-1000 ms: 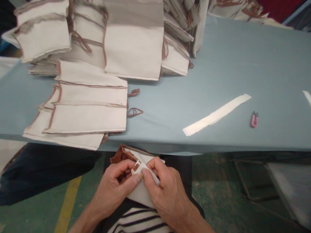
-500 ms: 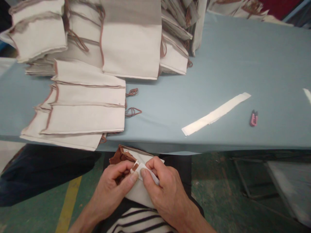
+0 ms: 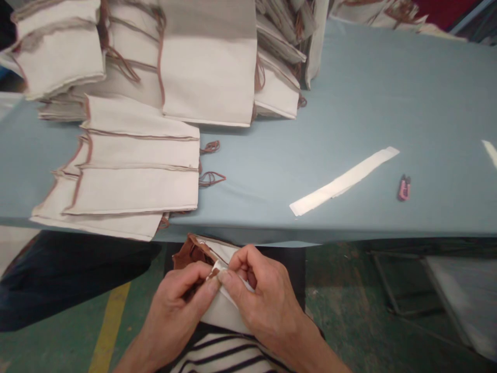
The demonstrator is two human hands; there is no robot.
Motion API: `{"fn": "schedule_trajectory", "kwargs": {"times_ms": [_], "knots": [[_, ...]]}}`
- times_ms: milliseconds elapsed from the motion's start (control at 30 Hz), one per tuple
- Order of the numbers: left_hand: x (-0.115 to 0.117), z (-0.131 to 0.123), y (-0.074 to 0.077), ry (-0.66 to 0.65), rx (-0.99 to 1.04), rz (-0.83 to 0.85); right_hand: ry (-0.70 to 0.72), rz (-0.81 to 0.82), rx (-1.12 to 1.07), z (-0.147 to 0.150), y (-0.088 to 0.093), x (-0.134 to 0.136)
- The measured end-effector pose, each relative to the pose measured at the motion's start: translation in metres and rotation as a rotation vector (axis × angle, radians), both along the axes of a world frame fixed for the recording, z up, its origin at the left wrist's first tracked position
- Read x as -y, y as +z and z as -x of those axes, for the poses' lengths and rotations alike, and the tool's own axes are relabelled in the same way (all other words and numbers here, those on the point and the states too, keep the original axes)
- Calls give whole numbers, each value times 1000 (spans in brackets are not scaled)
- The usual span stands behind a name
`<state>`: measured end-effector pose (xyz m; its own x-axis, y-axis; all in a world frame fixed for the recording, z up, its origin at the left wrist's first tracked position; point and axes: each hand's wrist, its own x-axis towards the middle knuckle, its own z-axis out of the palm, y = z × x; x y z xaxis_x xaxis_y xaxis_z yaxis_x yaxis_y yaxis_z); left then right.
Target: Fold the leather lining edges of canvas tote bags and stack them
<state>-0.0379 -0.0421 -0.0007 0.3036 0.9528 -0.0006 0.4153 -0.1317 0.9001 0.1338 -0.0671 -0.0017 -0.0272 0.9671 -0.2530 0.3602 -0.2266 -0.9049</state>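
A cream cloth bag [image 3: 221, 312] with a brown lining lies in my lap, below the table's front edge. My left hand [image 3: 180, 303] is closed, thumb and forefinger pinching the bag's brown-trimmed edge. My right hand [image 3: 267, 292] is closed too, its thumb and forefinger pressing a white strip [image 3: 220, 265] against that edge. The two thumbs nearly meet there. Part of the strip is hidden under the right fingers, and whether it is paper or tape I cannot tell.
On the blue-grey table [image 3: 248, 181] lie several similar bags [image 3: 140, 189] with brown cords, and larger piles [image 3: 209, 72] stand behind them. To the right are a bundle of white strips [image 3: 345, 181] and small pink thread snips [image 3: 404, 188].
My right thumb and fingers have moved slightly left and closer to the left thumb, folding the strip over the bag's edge. The white strip now shows less.
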Motion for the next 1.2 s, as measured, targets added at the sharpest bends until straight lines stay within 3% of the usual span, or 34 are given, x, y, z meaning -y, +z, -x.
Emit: {"fn": "schedule_trajectory", "kwargs": {"times_ms": [200, 433, 533, 667, 800, 933, 1133, 1200], "knots": [[8, 8, -6, -80, -2, 7, 122, 222, -360, -7, -2, -7], [16, 11, -6, -233, -43, 89, 282, 399, -589, -20, -8, -16], [18, 10, -4, -232, -20, 78, 368, 446, -646, -23, -10, -19], [16, 10, -4, -193, -21, 35, 330, 436, -720, -16, -10, -16], [8, 10, 3, -274, -44, -6, 297, 453, -806, -7, -11, -9], [-1, 5, 13, -329, -26, -12, 291, 337, -734, -5, -6, -13], [-13, -5, 20, -269, 79, 36, 338, 261, -630, -9, 3, -38], [-17, -4, 22, -273, 110, 59, 302, 157, -537, -12, 1, -44]]}}
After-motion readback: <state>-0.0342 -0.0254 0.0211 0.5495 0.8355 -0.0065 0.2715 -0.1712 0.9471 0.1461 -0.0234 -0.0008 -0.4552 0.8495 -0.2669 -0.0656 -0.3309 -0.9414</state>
